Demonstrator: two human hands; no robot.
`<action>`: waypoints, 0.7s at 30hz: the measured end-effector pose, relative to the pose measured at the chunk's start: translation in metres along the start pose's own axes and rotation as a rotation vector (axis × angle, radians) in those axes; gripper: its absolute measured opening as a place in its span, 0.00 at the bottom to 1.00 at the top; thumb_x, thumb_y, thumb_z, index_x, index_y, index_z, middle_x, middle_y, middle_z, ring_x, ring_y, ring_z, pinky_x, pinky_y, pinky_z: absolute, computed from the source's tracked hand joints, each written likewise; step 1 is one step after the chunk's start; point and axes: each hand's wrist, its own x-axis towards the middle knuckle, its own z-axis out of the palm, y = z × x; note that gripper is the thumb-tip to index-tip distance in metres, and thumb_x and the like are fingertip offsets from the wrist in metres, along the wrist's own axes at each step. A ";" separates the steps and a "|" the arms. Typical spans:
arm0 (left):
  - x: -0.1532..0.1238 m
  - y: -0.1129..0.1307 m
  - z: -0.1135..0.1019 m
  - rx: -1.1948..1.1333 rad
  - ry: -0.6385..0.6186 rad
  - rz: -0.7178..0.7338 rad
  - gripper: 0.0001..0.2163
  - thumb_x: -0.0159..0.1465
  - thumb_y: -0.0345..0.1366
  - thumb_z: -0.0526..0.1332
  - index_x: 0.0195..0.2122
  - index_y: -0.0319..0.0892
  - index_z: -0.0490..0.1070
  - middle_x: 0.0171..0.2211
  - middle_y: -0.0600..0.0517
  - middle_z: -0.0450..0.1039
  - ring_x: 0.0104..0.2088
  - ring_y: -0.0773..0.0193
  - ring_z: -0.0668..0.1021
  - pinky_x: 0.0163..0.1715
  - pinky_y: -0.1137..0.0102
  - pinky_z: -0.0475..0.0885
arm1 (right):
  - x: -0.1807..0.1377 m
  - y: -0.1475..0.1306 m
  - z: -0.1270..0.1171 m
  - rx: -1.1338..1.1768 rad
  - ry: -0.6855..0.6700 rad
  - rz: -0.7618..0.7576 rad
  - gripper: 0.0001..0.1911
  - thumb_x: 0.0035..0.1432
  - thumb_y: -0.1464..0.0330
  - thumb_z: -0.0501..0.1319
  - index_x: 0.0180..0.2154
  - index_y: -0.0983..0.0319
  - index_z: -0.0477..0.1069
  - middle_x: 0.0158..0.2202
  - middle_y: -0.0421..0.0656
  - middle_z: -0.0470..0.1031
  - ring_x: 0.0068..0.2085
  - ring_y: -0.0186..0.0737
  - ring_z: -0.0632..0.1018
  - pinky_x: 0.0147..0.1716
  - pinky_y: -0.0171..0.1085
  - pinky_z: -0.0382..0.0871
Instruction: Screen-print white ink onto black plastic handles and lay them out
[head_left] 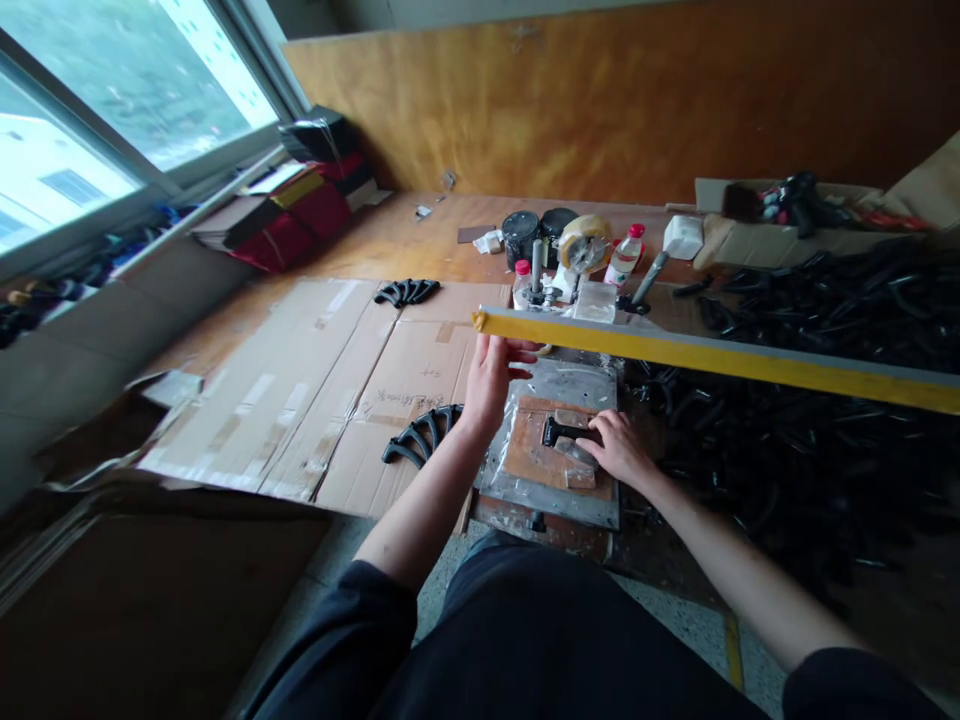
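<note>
An upright board (570,110) of glossy orange-brown wood stands at the far side, behind a worn wooden tabletop (450,240). Flattened cardboard (300,370), creased and patched with shiny tape, spreads over the left. On the right, a tangled pile (780,440) of glossy black pieces lies partly in shadow. A long, straight yellow bar (712,355) with a grey upper edge crosses above the work area. Beneath its left end lies a scuffed grey plate (562,378) carrying a flat brown wooden block (529,450). The left hand (491,385) is by the bar's end, fingers loosely parted, nothing visible in them; contact with the bar cannot be told. The right hand's (622,450) fingers are closed around one end of a smooth black piece (566,432) on the block.
</note>
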 end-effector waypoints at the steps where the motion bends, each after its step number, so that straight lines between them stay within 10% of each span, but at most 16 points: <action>1: -0.011 -0.011 -0.001 -0.010 0.015 -0.055 0.25 0.66 0.57 0.49 0.49 0.41 0.68 0.35 0.48 0.77 0.31 0.66 0.77 0.27 0.74 0.72 | -0.002 -0.011 0.007 -0.070 -0.018 -0.018 0.10 0.60 0.61 0.62 0.32 0.61 0.69 0.38 0.49 0.75 0.42 0.48 0.75 0.40 0.43 0.68; 7: -0.108 -0.088 0.002 0.014 -0.203 -0.672 0.29 0.59 0.60 0.57 0.49 0.40 0.70 0.42 0.40 0.77 0.36 0.58 0.79 0.26 0.70 0.73 | 0.000 -0.058 -0.003 -0.164 -0.070 -0.036 0.08 0.65 0.65 0.55 0.34 0.60 0.65 0.31 0.48 0.74 0.37 0.48 0.73 0.36 0.42 0.64; 11: -0.127 -0.110 -0.010 -0.056 0.203 -0.531 0.28 0.59 0.62 0.54 0.40 0.39 0.69 0.38 0.45 0.75 0.35 0.62 0.77 0.26 0.74 0.72 | 0.003 -0.117 -0.003 0.000 -0.058 -0.343 0.08 0.66 0.67 0.53 0.34 0.59 0.66 0.34 0.48 0.73 0.39 0.49 0.72 0.40 0.44 0.65; 17: -0.120 -0.122 -0.146 0.277 0.555 -0.528 0.27 0.64 0.60 0.44 0.41 0.39 0.65 0.37 0.43 0.77 0.27 0.67 0.77 0.21 0.75 0.68 | 0.045 -0.187 0.044 0.206 -0.171 -0.518 0.08 0.63 0.63 0.59 0.42 0.59 0.71 0.40 0.47 0.75 0.45 0.48 0.71 0.44 0.44 0.66; 21: -0.115 -0.139 -0.231 0.573 0.536 -0.764 0.28 0.67 0.54 0.35 0.35 0.39 0.67 0.32 0.40 0.78 0.24 0.62 0.78 0.22 0.70 0.70 | 0.086 -0.213 0.098 0.048 -0.259 -0.425 0.11 0.62 0.61 0.60 0.43 0.60 0.72 0.37 0.48 0.78 0.45 0.49 0.71 0.41 0.43 0.65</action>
